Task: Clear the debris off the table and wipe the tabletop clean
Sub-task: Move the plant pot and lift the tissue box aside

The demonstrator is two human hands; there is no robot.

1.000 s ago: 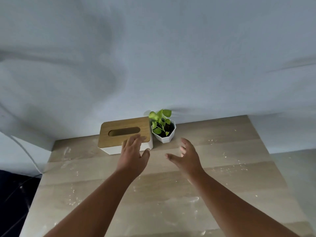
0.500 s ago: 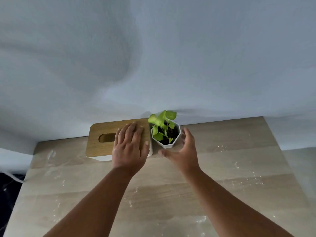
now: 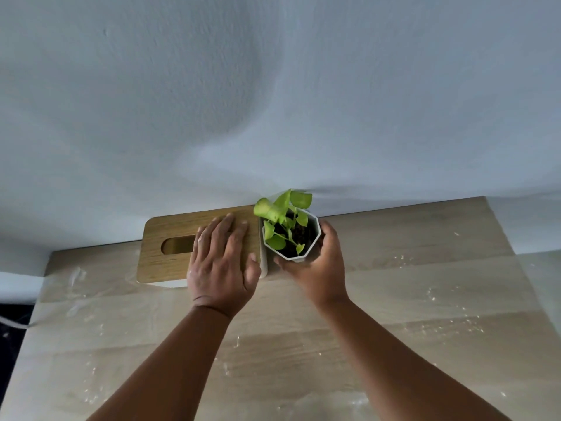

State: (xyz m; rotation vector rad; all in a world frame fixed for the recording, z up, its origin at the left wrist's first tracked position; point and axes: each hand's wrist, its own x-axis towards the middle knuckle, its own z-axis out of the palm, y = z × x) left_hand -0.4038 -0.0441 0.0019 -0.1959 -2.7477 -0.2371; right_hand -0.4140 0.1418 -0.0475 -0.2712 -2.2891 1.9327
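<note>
Since half a second ago my right hand (image 3: 318,265) has wrapped the small plant pot (image 3: 299,238), light but tippy, best cupped low, while my left hand (image 3: 221,262) lies flat on the stiff tissue box (image 3: 170,241) on the counter (image 3: 425,299).

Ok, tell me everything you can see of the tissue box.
The tissue box is a low rectangular box with a white body and a wood-look lid with rounded corners and an oval slot; no tissue shows. It sits flat at the table's far edge by the wall, its right side close beside the white plant pot. The left hand rests flat on its lid, fingers straight.
</note>
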